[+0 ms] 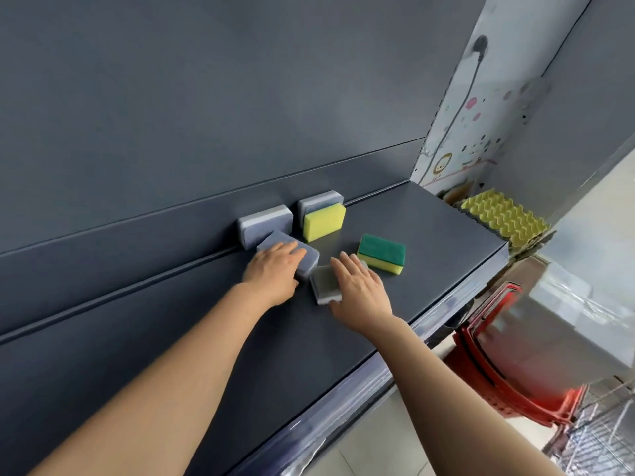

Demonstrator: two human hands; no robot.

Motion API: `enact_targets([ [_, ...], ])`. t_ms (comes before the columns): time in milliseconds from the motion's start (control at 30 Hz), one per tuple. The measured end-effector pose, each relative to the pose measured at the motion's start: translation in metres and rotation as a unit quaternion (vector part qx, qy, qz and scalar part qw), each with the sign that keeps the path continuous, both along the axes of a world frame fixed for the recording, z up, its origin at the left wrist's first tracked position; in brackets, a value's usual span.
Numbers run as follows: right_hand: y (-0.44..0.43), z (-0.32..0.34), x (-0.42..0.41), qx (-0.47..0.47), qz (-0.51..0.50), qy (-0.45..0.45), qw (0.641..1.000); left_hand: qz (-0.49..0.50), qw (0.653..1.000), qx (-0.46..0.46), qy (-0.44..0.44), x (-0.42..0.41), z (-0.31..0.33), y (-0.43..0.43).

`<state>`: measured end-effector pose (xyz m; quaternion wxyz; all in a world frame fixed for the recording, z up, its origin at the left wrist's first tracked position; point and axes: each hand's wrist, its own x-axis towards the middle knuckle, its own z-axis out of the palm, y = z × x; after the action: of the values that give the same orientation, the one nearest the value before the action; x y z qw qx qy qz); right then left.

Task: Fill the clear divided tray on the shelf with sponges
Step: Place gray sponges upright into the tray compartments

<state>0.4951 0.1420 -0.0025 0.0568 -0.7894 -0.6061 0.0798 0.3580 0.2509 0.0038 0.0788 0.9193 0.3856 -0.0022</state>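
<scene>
Fingers (288, 250) of left hand (275, 269) laid nearly straight and close together over the top of a grey-blue sponge (308, 264), resting on it, not wrapped round it; thumb tucked low at the near side. Sponge lying flat and turned at an angle on the dark grey shelf (343, 345).

Fingers (347, 266) of right hand (362, 288) also extended, slightly spread, palm down over a flat grey sponge (321, 285); thumb touching that sponge's near corner. Hands close together, the two sponges just beside each other.

Behind the left hand, standing on edge against the back wall, a pale-rimmed blue-grey sponge (263, 223). To its right, a second upright blue-grey sponge (318, 200), with a yellow sponge (324, 221) standing upright in front of it and touching it. Right of the right hand, lying flat and apart from the rest, a green-topped yellow sponge (381, 252).

Past the shelf's right end, a yellow wavy foam pad (501, 218); below that, stacked red baskets (498, 359).
</scene>
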Motion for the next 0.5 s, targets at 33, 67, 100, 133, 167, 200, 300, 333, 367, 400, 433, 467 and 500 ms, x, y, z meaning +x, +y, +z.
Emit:
enact_targets([
  [33, 0.004, -0.002, 0.006, -0.013, 0.012, 0.0, 1.0, 0.004, 1.0, -0.008, 0.014, 0.004, -0.003, 0.004],
  [67, 0.008, -0.002, 0.01, -0.022, 0.023, -0.001, 0.999, 0.008, 1.0, -0.005, 0.025, 0.007, -0.005, 0.007],
  [100, 0.011, -0.003, 0.014, -0.027, 0.033, -0.006, 0.999, 0.011, 0.999, 0.008, 0.032, 0.01, -0.008, 0.01],
  [133, 0.014, -0.003, 0.018, -0.026, 0.042, -0.014, 0.999, 0.016, 0.999, 0.026, 0.035, 0.012, -0.009, 0.012],
  [167, 0.018, -0.003, 0.021, -0.024, 0.049, -0.025, 0.998, 0.022, 0.998, 0.043, 0.034, 0.014, -0.009, 0.014],
  [200, 0.022, -0.001, 0.022, -0.027, 0.053, -0.032, 0.998, 0.027, 0.998, 0.056, 0.031, 0.015, -0.009, 0.015],
  [300, 0.032, 0.002, 0.024, -0.063, 0.051, 0.0, 0.997, 0.057, 0.996, 0.07, 0.017, 0.013, -0.009, 0.016],
  [333, 0.034, 0.002, 0.023, -0.072, 0.05, 0.023, 0.996, 0.069, 0.995, 0.067, 0.012, 0.011, -0.009, 0.016],
  [367, 0.034, 0.002, 0.023, -0.074, 0.046, 0.046, 0.995, 0.079, 0.995, 0.061, 0.008, 0.007, -0.01, 0.015],
  [400, 0.034, 0.001, 0.023, -0.069, 0.04, 0.066, 0.995, 0.089, 0.995, 0.05, 0.008, 0.003, -0.011, 0.014],
  [433, 0.034, 0.001, 0.022, -0.058, 0.032, 0.081, 0.995, 0.103, 0.994, 0.034, 0.009, -0.001, -0.013, 0.013],
  [467, 0.034, 0.002, 0.02, -0.043, 0.024, 0.093, 0.994, 0.126, 0.992, 0.013, 0.003, -0.006, -0.013, 0.011],
  [500, 0.034, 0.004, 0.018, -0.026, 0.015, 0.106, 0.994, 0.157, 0.987, -0.008, -0.013, -0.011, -0.012, 0.009],
])
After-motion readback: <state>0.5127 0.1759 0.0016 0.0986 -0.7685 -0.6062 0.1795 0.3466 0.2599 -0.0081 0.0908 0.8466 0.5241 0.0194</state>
